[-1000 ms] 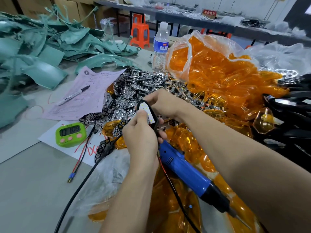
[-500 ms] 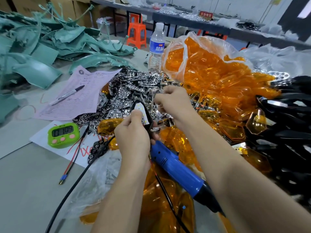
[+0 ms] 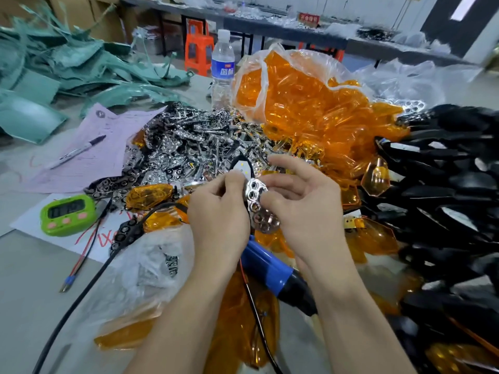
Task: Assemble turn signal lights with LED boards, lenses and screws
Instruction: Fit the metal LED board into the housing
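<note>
My left hand (image 3: 218,211) grips a black turn signal housing (image 3: 243,166) whose white LED board shows at the top. My right hand (image 3: 302,203) pinches a chrome reflector (image 3: 259,203) with hexagonal holes and holds it against the housing. A pile of chrome reflectors (image 3: 194,147) lies behind my hands. Amber lenses (image 3: 305,103) fill a clear bag at centre right, and loose ones (image 3: 148,195) lie around. Black housings (image 3: 448,184) are heaped at the right. A blue electric screwdriver (image 3: 267,268) lies under my wrists.
A green timer (image 3: 67,214) sits on white paper at the left, with a pink form and a pen (image 3: 75,152) behind it. A water bottle (image 3: 222,68) stands at the back. Teal plastic panels (image 3: 54,71) are piled far left. A black cable (image 3: 86,290) crosses the table.
My right hand has come back from the chrome pile with a reflector and brought it to the housing in my left hand. The view has shifted slightly.
</note>
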The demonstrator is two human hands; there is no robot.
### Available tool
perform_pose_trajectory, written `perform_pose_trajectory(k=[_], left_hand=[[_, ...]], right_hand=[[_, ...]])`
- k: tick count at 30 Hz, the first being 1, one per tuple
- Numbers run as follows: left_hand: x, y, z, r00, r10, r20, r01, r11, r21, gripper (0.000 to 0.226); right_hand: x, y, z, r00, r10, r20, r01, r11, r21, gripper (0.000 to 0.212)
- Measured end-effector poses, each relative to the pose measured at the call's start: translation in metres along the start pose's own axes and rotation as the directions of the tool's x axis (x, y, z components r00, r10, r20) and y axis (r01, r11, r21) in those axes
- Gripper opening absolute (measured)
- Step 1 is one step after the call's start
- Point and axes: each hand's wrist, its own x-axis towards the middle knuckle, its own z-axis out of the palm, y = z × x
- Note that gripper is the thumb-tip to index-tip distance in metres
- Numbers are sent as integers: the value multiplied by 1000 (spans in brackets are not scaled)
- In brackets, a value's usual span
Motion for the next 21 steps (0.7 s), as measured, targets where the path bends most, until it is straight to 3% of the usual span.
perform_pose_trajectory(k=[3,5,7,10,13,17,21], left_hand=[[-3,2,4,999,-27,39,28,999,-17,38],[-4,3,7,992,-91,89,101,989,-107,39],[-5,4,8,985,-132,108,148,976,-159,50],[-7,6,9,975,-191,112,210,960,-184,69],[-8,8,9,971,-200,133,227,944,-240,71],[-10,7,10,969,-213,126,237,945,-227,58],[-13,6,11,967,-204,154,237,941,-242,77]], right_hand=[[5,-3,-7,998,17,-56,-12,997,76,51],[10,-7,-11,997,79,-5,-75,962,263,45],[14,-9,-13,987,144,76,-163,878,451,40],[17,-8,-11,979,185,85,-202,825,527,34],[14,-4,-3,991,131,18,-127,899,419,33],[14,4,2,990,-101,-100,105,994,36,36],[14,6,1,988,-111,-106,105,993,-56,34]])
